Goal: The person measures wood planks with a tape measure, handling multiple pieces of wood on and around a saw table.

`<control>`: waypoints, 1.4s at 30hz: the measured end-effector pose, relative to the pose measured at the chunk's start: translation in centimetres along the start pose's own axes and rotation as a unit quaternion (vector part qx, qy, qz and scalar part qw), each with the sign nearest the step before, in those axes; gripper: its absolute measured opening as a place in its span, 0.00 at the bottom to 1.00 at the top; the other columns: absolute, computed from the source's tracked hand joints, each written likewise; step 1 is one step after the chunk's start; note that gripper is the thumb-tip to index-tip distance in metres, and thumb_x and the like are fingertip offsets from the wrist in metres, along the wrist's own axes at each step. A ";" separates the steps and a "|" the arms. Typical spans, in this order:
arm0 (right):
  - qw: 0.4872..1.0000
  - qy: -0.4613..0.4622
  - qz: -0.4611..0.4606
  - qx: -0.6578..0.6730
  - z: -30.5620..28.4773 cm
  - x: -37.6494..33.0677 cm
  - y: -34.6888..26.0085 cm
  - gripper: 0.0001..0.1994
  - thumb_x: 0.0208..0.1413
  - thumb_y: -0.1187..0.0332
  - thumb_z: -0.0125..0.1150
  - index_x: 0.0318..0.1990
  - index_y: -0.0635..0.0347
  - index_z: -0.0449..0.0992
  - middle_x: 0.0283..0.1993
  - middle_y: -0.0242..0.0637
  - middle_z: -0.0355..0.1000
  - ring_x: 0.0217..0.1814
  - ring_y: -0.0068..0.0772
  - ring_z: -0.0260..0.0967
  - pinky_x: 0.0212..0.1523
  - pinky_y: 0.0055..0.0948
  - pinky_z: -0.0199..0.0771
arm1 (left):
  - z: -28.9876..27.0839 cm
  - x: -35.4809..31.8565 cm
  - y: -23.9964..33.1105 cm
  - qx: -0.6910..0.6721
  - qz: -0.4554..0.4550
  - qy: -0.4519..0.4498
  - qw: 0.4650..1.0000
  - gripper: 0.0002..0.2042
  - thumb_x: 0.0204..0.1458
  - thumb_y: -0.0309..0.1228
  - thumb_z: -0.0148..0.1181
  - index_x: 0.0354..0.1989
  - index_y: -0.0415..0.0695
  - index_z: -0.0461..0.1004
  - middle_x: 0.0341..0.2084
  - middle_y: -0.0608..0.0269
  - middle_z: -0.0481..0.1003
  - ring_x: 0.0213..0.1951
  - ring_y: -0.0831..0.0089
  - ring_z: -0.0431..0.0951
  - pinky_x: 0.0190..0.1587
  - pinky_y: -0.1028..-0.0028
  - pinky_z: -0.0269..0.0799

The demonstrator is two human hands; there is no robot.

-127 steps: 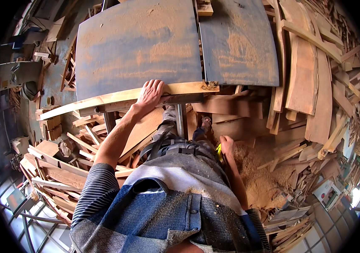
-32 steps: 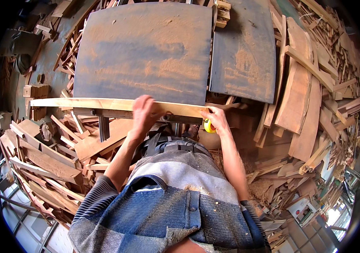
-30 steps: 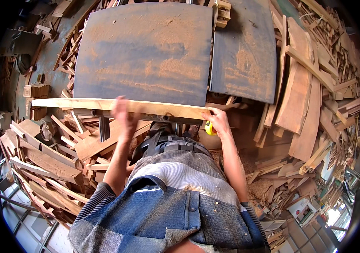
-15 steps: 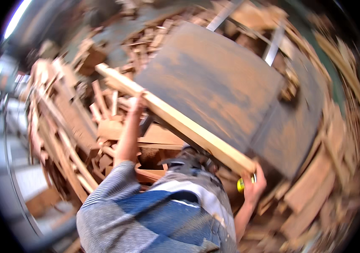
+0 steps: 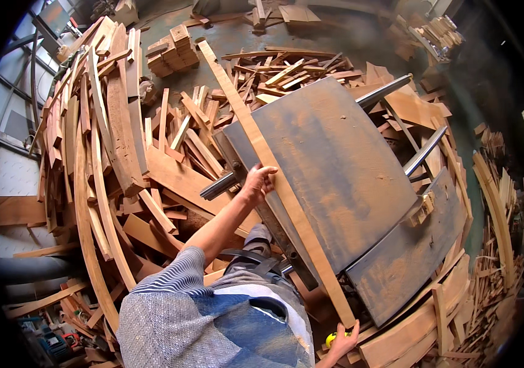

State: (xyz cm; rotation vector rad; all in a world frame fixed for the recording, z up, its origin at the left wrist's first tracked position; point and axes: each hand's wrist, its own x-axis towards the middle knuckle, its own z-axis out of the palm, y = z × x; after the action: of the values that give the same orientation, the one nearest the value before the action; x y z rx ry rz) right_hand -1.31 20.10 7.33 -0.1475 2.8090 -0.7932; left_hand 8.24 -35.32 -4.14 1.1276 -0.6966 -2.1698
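A long, pale wooden strip lies slantwise over the left side of a dusty grey machine table. My left hand is at the strip's left edge about midway along, its fingers curled against the wood. At the strip's near end is my right hand, fingertips touching the end. A yellow-green tape measure shows in that hand, partly hidden by the fingers. Whether any tape is drawn out along the strip cannot be seen.
Boards and offcuts are heaped to the left. More scraps lie beyond the table. Metal bars stick out from its right side, next to a lower grey plate. A stack of short blocks stands at the far left.
The view has turned and become sharper. The strip now runs more steeply away from me, farther over the tabletop. My left hand has shifted along the strip toward its middle.
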 end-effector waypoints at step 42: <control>0.941 0.097 0.279 0.165 1.0 -16.9 9.7 0.22 0.49 0.72 0.62 0.53 0.75 0.74 0.49 0.51 0.75 0.49 0.46 0.70 0.49 0.42 0.72 | 7.1 -4.4 -12.7 -0.406 -0.387 -0.489 0.668 0.37 0.56 0.74 0.38 0.37 0.48 0.73 0.25 0.67 0.71 0.25 0.63 0.75 0.37 0.63 0.63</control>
State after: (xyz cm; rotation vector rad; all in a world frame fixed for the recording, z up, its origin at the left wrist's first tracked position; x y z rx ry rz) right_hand 14.94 30.45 4.47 0.7828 2.6089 -1.1441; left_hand 1.04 -22.16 -6.83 -0.4426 0.5786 -3.2092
